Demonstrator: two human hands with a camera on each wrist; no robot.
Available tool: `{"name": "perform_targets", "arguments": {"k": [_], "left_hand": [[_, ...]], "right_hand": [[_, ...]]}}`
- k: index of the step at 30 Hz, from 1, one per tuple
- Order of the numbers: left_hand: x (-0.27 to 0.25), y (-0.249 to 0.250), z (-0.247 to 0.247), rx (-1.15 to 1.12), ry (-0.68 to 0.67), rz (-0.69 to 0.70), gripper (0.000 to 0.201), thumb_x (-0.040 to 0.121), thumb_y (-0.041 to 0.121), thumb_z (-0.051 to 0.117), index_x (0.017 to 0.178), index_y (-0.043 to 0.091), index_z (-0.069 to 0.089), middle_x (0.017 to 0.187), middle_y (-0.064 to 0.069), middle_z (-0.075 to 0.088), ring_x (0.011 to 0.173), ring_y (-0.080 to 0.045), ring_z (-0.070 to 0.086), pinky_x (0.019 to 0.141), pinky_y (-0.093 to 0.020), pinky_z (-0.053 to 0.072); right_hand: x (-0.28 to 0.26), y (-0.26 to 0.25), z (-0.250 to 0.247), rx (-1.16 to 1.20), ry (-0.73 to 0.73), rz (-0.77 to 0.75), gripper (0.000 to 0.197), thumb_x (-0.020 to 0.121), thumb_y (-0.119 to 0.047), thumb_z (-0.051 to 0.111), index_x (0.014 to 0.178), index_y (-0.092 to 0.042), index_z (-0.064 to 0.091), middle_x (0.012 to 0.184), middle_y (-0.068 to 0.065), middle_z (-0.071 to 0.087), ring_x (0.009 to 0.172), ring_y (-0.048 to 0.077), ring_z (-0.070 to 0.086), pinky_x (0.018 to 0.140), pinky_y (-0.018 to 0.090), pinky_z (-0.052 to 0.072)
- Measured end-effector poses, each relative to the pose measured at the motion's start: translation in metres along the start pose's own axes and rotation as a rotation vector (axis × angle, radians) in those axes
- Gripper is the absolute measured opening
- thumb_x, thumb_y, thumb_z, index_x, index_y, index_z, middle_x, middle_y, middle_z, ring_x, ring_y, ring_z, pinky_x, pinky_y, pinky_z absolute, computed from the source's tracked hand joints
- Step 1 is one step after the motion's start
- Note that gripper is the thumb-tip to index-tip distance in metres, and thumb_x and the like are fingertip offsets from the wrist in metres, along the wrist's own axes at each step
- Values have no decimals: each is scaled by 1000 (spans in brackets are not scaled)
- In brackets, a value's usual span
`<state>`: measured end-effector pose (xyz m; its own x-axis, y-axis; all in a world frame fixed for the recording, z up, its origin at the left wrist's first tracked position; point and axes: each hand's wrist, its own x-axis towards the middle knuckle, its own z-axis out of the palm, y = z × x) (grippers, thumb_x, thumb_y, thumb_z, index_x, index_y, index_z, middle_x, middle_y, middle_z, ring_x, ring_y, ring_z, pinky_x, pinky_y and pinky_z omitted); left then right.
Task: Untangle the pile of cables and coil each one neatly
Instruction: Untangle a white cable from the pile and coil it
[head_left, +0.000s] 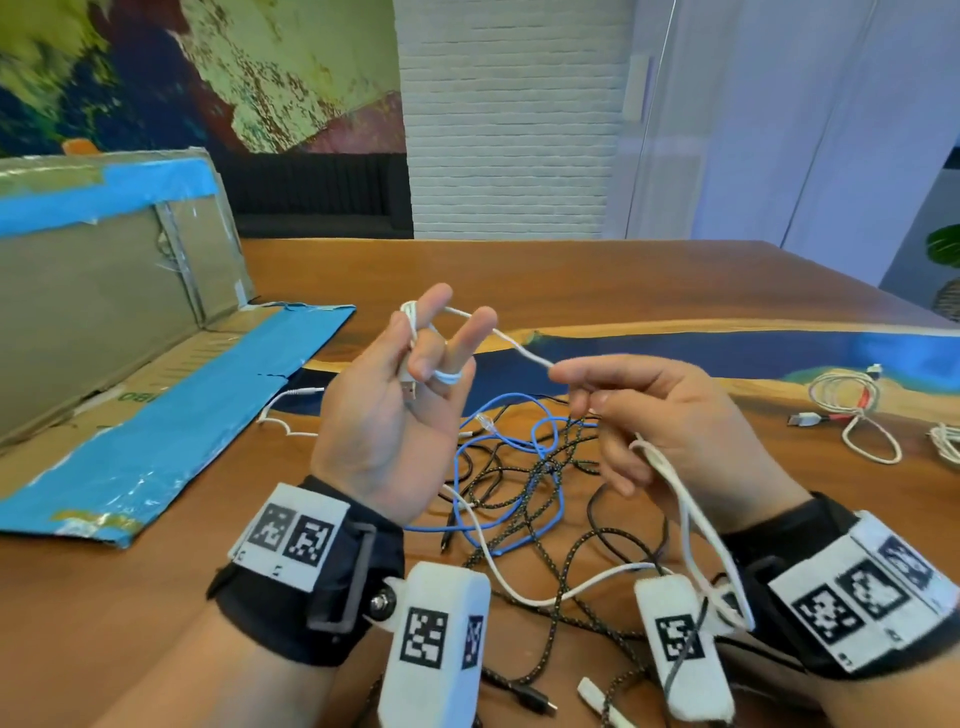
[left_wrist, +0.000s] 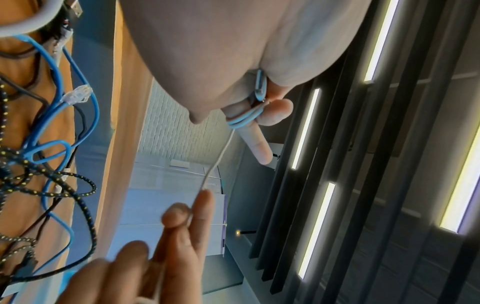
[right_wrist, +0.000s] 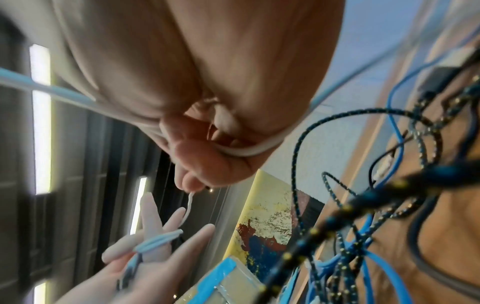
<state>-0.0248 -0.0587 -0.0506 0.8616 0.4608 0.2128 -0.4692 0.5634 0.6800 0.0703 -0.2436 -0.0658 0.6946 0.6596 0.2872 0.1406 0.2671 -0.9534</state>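
Observation:
My left hand (head_left: 426, 343) is raised palm up over the table. A thin white cable (head_left: 511, 345) is wound in a few loops round its spread fingers (left_wrist: 255, 144), and its USB plug (head_left: 410, 389) lies against the palm beside the thumb. A short taut stretch runs right to my right hand (head_left: 579, 387), which pinches the cable between thumb and forefinger. The slack passes through that hand and drops to the table. Below both hands lies the tangled pile: a blue cable (head_left: 498, 410), a black braided cable with yellow flecks (head_left: 540, 499) and a plain black cable (head_left: 623, 535).
An opened cardboard box with blue tape (head_left: 104, 291) stands at the left on the wooden table (head_left: 623, 280). A white jack cable (head_left: 291, 400) lies next to it. A coiled white and red cable (head_left: 852, 405) lies at the right.

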Motion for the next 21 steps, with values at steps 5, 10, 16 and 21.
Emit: {"name": "perform_targets", "arguments": {"k": [5,10,16,21], "left_hand": [[0,0,4,-25,17,24,42,111,26,32,141,1,46,63,3,51,114,-24,70,101,-40,41],[-8,-16,11,404,-39,33,36,111,21,38,135,1,55,79,-7,71,102,-18,74,89,-26,54],[-14,-20,5,1097,-385,-196,32,111,24,39,119,13,68,67,-4,61,56,-27,57,67,-33,49],[-18,-16,1,975,-564,-329,43,108,39,41,110,12,74,56,2,28,51,-19,26,59,-45,22]], "right_hand": [[-6,-8,10,-300,-282,113,35,99,14,47,118,0,73,91,13,71,40,2,50,43,9,38],[-13,-11,15,-288,-421,120,34,97,19,47,118,6,70,85,15,71,44,-5,53,48,3,40],[-5,-13,-7,-32,-118,15,26,85,-7,59,99,-11,80,47,12,49,40,15,35,40,22,23],[4,-16,-24,306,76,89,39,88,-34,55,109,-9,76,49,1,34,45,14,8,47,29,6]]}}
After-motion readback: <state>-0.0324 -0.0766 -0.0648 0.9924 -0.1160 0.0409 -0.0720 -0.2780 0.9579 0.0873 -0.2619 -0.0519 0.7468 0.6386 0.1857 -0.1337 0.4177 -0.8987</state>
